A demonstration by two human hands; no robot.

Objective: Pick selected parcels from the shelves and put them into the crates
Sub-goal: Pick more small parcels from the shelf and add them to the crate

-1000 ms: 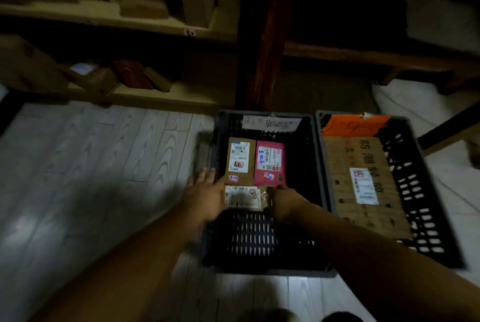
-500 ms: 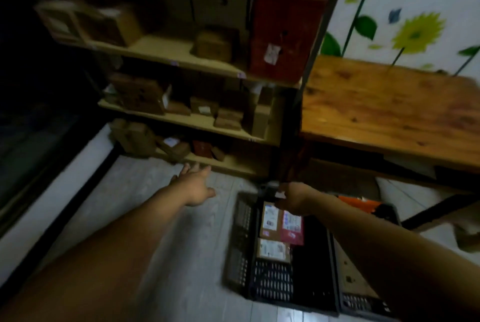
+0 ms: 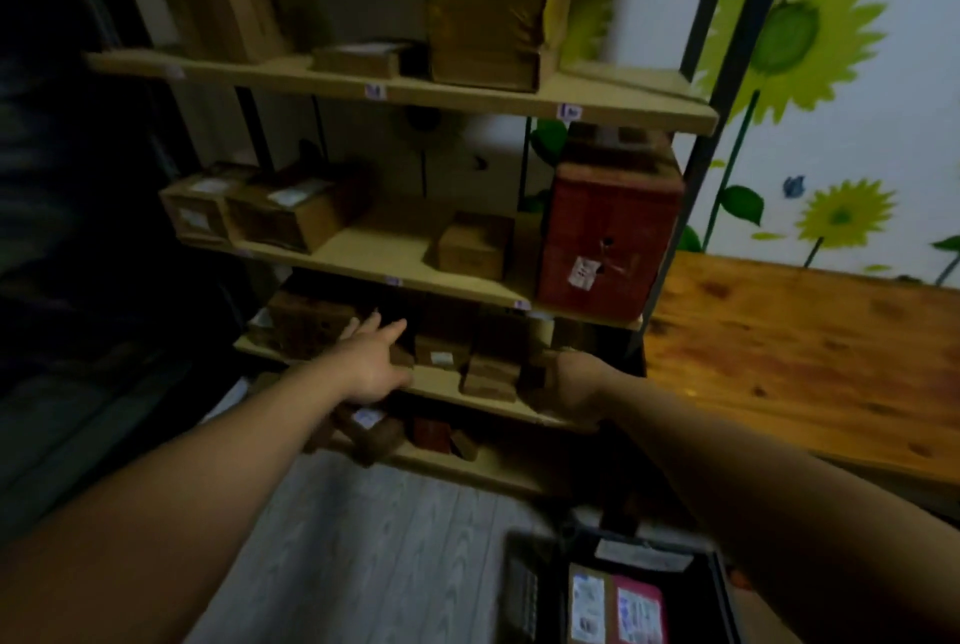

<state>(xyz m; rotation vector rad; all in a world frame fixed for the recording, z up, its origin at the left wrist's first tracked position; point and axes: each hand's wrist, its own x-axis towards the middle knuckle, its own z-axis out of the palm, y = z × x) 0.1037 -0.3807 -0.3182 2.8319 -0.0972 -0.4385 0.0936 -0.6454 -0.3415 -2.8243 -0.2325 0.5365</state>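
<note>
Cardboard parcels fill a dim shelving unit [image 3: 519, 108] that stands ahead of the person. In the head view, the left hand [image 3: 371, 357] reaches toward the third shelf down with its fingers spread wide and straight, holding nothing. Its fingertips lie just in front of a dark brown box [image 3: 306, 326] at the left end of that shelf; whether they touch it cannot be told through the blur. Just right of the hand sits a small parcel with a white label [image 3: 439, 355], and beyond that a low brown parcel [image 3: 491, 376].

The right hand [image 3: 569, 386] hangs at the right end of the same shelf, turned down at the wrist; shadow hides its fingers, so how far it is closed, and whether it grips anything, cannot be told.

One shelf up stands a tall red box [image 3: 608, 233] with a white sticker, its print too blurred to read. Small tags dot the shelf edges, also unreadable.

Bottom right, a black crate [image 3: 524, 591] rests on the grey floor, well below both hands. Inside lie a brown parcel [image 3: 587, 602] and a pink parcel [image 3: 636, 609] side by side, each with a white shipping label, illegible.
</note>
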